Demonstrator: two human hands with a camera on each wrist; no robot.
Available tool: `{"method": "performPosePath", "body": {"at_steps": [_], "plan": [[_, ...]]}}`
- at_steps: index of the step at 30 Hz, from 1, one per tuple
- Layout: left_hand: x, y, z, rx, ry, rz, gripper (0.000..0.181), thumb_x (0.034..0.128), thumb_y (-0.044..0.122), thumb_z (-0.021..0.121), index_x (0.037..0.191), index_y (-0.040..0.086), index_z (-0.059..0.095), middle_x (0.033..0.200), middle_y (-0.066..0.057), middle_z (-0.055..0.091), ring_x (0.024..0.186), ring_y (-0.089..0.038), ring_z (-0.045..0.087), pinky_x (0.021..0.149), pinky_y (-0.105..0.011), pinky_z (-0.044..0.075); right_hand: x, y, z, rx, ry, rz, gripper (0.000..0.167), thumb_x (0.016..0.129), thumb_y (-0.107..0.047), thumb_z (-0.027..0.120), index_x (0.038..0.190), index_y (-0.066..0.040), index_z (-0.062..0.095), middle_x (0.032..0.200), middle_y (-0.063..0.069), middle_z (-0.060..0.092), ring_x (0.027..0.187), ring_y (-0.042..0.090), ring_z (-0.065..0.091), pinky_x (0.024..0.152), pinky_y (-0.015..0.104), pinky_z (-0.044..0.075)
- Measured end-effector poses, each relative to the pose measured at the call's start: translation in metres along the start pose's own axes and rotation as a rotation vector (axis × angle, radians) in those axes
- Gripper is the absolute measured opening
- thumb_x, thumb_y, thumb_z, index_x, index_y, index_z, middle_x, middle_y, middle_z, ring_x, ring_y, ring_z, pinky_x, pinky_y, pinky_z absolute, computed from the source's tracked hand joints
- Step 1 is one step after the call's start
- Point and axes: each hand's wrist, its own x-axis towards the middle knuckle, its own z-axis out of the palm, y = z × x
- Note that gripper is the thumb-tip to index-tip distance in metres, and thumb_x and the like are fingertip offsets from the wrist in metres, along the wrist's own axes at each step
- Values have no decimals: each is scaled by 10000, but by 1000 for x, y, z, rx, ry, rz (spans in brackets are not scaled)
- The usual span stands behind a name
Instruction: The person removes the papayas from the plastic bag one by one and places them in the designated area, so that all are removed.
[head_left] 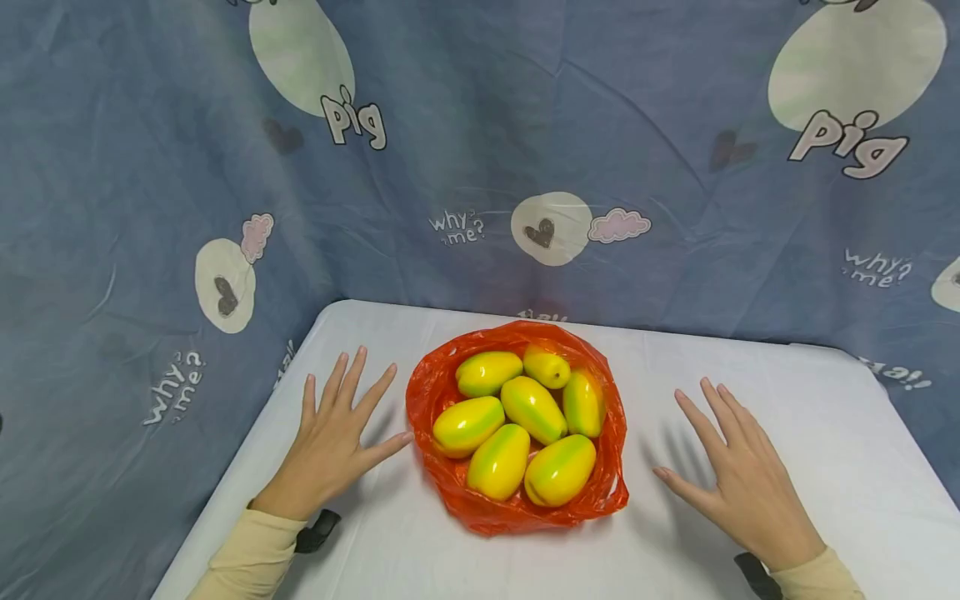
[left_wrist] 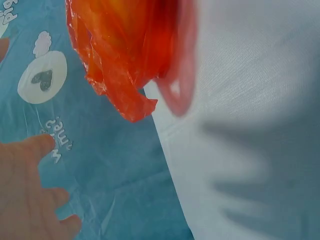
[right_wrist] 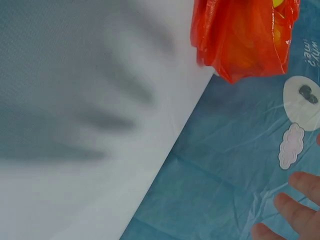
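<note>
Seven fruits [head_left: 531,410] are inside the bag [head_left: 504,520], unclosed. Left hand [head_left: 327,448], 9 o'clock, right hand [head_left: 753,482], 3 o'clock: spread, empty.

A curtained-off corner, room type unclear: blue cartoon-printed cloth [head_left: 465,108] hangs beyond the white desk's [head_left: 840,417] far and left edges.

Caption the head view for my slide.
Left hand and right hand, both spread, flank a red bag of seven yellow-green fruits on a white table.
</note>
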Motion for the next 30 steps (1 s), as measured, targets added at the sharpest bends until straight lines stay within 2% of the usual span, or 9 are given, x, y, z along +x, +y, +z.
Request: {"method": "performPosePath", "body": {"at_steps": [9, 15, 17, 20, 22, 24, 26, 28, 30], "plan": [[0, 0, -1, -17, -17, -11, 919, 899, 715, 616, 1649, 374, 208, 1761, -94, -4, 1615, -406, 2, 1223, -762, -17, 0, -2, 1, 9, -25, 27, 990, 764, -487, 836, 1608, -247, 378, 1656, 172, 357, 1464, 458, 369, 1327, 486, 171], [3, -3, 0, -72, -36, -17, 907, 911, 707, 610, 1649, 379, 198, 1762, -71, -28, 1618, -398, -6, 1240, -744, 0, 1, -2, 1, 7, -2, 9, 994, 748, -468, 845, 1602, -236, 392, 1632, 175, 387, 1446, 439, 394, 1325, 453, 192], [5, -4, 2, -107, -51, -22, 903, 916, 696, 614, 1649, 386, 187, 1762, -60, -34, 1619, -391, 7, 1241, -743, 38, 2, -3, 1, 12, 2, 17, 996, 744, -460, 853, 1600, -241, 395, 1616, 170, 411, 1421, 421, 426, 1283, 510, 286], [9, -6, 4, -182, -73, -37, 896, 923, 659, 639, 1648, 392, 185, 1763, -57, -17, 1613, -391, 56, 1222, -758, 122, 3, -5, 0, 31, 4, 30, 1000, 733, -429, 877, 1595, -241, 407, 1580, 159, 459, 1367, 385, 481, 1123, 606, 452], [11, -6, 7, -243, -86, -41, 891, 927, 627, 656, 1648, 393, 188, 1763, -43, -3, 1604, -396, 102, 1188, -787, 181, 4, -6, -1, 47, 8, 35, 999, 727, -410, 889, 1590, -242, 415, 1558, 149, 489, 1342, 361, 510, 1009, 640, 508], [15, -6, 10, -314, -99, -42, 877, 934, 592, 667, 1645, 403, 189, 1763, -23, 6, 1597, -401, 137, 1157, -806, 229, 6, -7, -1, 61, 17, 31, 991, 720, -384, 899, 1581, -235, 432, 1539, 142, 514, 1327, 345, 527, 952, 640, 528], [20, -6, 15, -396, -118, -40, 858, 948, 552, 668, 1641, 427, 177, 1762, 1, 3, 1596, -400, 154, 1132, -817, 260, 7, -8, -1, 67, 28, 26, 966, 722, -380, 895, 1568, -226, 454, 1529, 129, 531, 1326, 326, 536, 970, 590, 531], [24, -7, 21, -488, -134, -30, 840, 963, 505, 665, 1641, 424, 176, 1760, 1, 7, 1600, -399, 145, 1130, -818, 260, 9, -9, -1, 76, 39, 15, 936, 736, -389, 887, 1557, -217, 472, 1519, 119, 545, 1327, 309, 545, 1081, 444, 511], [27, -9, 28, -574, -148, -24, 823, 973, 467, 659, 1640, 424, 179, 1760, -13, 14, 1605, -398, 125, 1140, -817, 240, 11, -10, -1, 82, 46, 3, 905, 756, -407, 874, 1549, -210, 484, 1509, 106, 559, 1326, 292, 554, 1167, 275, 434]]}}
